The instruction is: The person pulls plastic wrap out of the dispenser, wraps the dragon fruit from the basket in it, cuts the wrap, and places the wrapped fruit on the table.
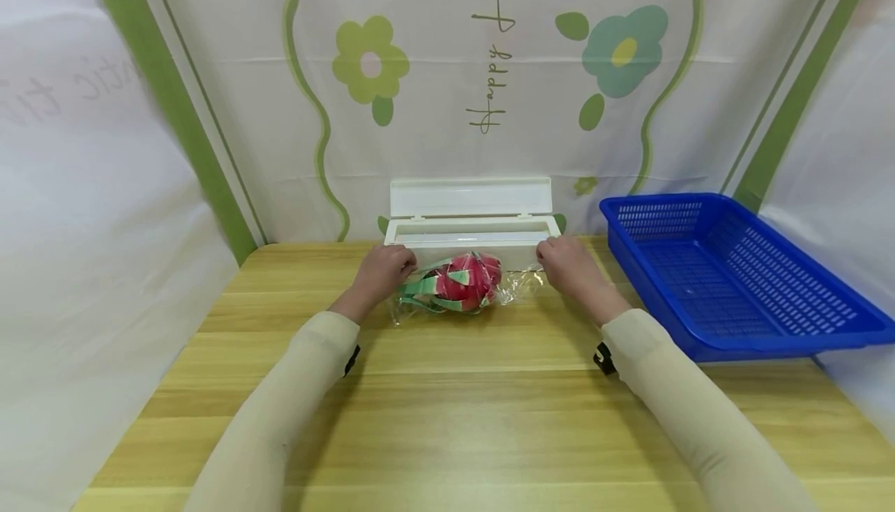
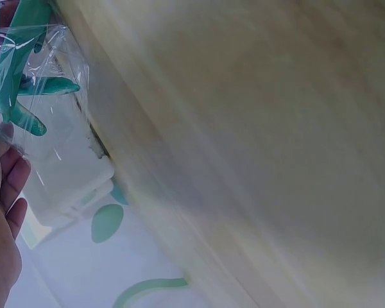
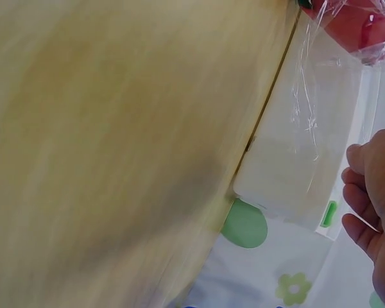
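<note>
A red dragon fruit point(image 1: 468, 283) with green leaf tips lies in clear cling film point(image 1: 519, 287), just in front of a white cling film dispenser point(image 1: 513, 254). The dispenser's lid point(image 1: 470, 198) stands raised at the back. My left hand point(image 1: 377, 275) pinches film at the box's left front corner, beside the green tips point(image 2: 16, 70). At the right front corner, my right hand point(image 1: 575, 269) has its thumb and fingers curled together on the film's edge. Wrinkled film hangs between that hand and the red fruit in the right wrist view; the transparent edge itself is hard to see.
A blue plastic basket point(image 1: 671, 302) with perforated sides stands on the right of the wooden table point(image 1: 461, 419). Behind the dispenser hangs a white curtain point(image 1: 433, 139) with flower prints, and pale cloth also borders both sides.
</note>
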